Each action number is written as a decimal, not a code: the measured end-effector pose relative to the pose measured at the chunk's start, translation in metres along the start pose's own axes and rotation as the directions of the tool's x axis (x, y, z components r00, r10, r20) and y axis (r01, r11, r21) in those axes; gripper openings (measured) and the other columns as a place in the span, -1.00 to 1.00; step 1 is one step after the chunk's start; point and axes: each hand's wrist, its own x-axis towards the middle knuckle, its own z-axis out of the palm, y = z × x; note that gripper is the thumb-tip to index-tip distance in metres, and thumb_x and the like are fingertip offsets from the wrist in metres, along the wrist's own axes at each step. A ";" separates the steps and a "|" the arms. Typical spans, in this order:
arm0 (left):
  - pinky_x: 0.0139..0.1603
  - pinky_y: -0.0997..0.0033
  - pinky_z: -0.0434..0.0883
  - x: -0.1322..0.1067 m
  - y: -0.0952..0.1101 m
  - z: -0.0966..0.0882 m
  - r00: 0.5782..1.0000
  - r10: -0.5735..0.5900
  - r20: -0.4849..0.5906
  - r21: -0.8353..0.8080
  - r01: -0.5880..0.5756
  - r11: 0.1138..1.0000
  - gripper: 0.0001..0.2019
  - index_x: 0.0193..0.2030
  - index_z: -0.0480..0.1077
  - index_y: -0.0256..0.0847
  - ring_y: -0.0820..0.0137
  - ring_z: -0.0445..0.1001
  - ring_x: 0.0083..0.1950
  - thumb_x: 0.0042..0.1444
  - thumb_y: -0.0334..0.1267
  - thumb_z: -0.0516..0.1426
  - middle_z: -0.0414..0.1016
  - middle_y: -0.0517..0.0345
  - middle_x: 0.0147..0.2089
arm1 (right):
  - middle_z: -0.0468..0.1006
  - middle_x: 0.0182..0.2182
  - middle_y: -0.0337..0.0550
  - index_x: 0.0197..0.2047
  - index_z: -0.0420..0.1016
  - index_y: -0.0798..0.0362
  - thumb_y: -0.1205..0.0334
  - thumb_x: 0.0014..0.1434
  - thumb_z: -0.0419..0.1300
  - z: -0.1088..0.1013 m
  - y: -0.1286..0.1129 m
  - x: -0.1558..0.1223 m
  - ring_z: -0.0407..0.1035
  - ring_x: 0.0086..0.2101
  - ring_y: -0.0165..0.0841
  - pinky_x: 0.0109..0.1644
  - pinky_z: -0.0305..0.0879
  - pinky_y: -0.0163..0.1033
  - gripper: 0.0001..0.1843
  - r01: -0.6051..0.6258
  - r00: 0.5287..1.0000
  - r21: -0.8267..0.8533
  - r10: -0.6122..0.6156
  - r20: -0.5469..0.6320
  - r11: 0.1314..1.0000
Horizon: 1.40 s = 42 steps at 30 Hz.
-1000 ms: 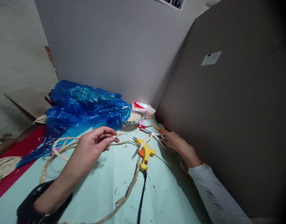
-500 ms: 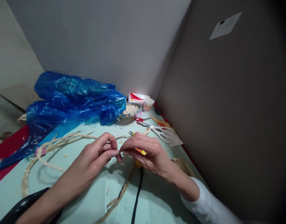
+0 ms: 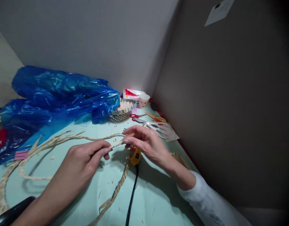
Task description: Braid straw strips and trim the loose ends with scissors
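A long braided straw cord (image 3: 64, 140) loops across the pale green table (image 3: 158, 201). My left hand (image 3: 84, 158) pinches the cord's loose end between thumb and forefinger. My right hand (image 3: 146, 142) pinches the same end from the other side, fingertips almost touching the left ones. A yellow glue gun (image 3: 135, 156) lies just under my right hand, mostly hidden by it, its black cable (image 3: 131, 197) running toward me.
A crumpled blue plastic bag (image 3: 59, 94) fills the back left. Behind my hands lie a woven basket (image 3: 122, 110), red scissors (image 3: 136, 116), orange scissors (image 3: 156, 118), white scissors (image 3: 158, 127), a paper cup (image 3: 143, 100) and a red-white packet (image 3: 131, 93). A brown wall (image 3: 229, 110) closes the right side.
My right hand left the scissors at the back right and came to the cord's end held by my left hand. Both hands now pinch it. The view shifted downward and to the right.
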 end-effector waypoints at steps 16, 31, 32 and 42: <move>-0.52 0.51 0.15 0.007 0.010 -0.017 0.981 -0.153 0.119 -0.478 0.192 0.857 -0.72 -0.41 0.51 -0.18 0.57 0.13 -0.61 0.13 -0.01 0.21 0.47 0.28 -0.50 | 0.65 -0.33 0.11 -0.09 0.39 0.15 0.05 0.32 0.17 0.009 0.020 -0.029 0.51 -0.37 -0.11 -0.42 -0.16 -0.22 -0.69 -0.335 0.938 -0.870 0.219 -0.269 0.362; -0.17 0.40 0.38 -0.024 0.014 -0.040 0.955 0.058 -0.289 -0.007 -0.063 0.998 -0.80 -0.19 0.52 -0.02 0.30 0.60 -0.21 0.24 -0.01 0.16 0.69 0.25 -0.18 | 0.48 -0.47 -0.20 -0.24 0.27 0.01 0.27 0.08 0.23 0.018 0.027 -0.033 0.32 -0.46 -0.29 -0.39 -0.07 -0.27 -0.80 -0.481 0.861 -0.611 0.209 -0.463 0.629; -0.16 0.41 0.38 -0.026 0.013 -0.042 0.943 0.115 -0.313 0.045 -0.106 0.993 -0.82 -0.17 0.52 -0.03 0.32 0.59 -0.23 0.27 -0.04 0.15 0.69 0.25 -0.18 | 0.47 -0.49 -0.23 -0.27 0.26 0.00 0.25 0.06 0.24 0.015 0.030 -0.034 0.32 -0.47 -0.30 -0.39 -0.04 -0.28 -0.78 -0.484 0.850 -0.554 0.216 -0.480 0.677; 0.18 0.26 0.31 -0.048 0.009 -0.045 0.752 0.480 -0.452 0.392 -0.316 0.864 -0.76 0.05 0.34 0.03 0.30 0.56 -0.08 0.30 -0.37 0.15 0.63 0.22 -0.10 | 0.52 -0.37 -0.12 -0.20 0.41 0.05 -0.17 -0.07 0.34 0.013 0.024 -0.051 0.43 -0.42 -0.30 -0.36 0.36 -0.23 -0.48 -0.293 0.785 0.149 0.326 -0.527 0.944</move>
